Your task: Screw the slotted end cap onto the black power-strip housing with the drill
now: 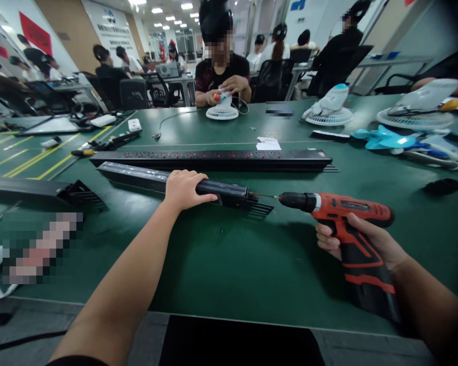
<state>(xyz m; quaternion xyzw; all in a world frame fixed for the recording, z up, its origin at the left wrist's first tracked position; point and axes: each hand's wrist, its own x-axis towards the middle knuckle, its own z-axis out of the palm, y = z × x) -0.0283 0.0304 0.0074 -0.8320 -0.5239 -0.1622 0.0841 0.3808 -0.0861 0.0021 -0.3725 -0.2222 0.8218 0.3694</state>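
My left hand (pixel 185 190) is wrapped over a long black metal bar (pixel 137 175), a housing much like the power strip behind it, and presses it to the green table. In my right hand (pixel 370 239) is a red and black cordless drill (pixel 351 211), gripped by its handle with the chuck pointing left. Its long thin bit (pixel 265 195) reaches the right end of the bar, where dark slotted prongs stick out. Whether the tip sits in a screw is too small to tell. Just behind lies a black power strip (pixel 213 161) with red marks along its top.
Across the green table (pixel 229 274) a person handles a white fan part (pixel 222 113). Two more fan parts (pixel 328 107) and blue blades (pixel 385 138) lie at right. Another black bar (pixel 26 188) and a screwdriver (pixel 83 152) are at left. White paper (pixel 268 144) lies beyond the strip.
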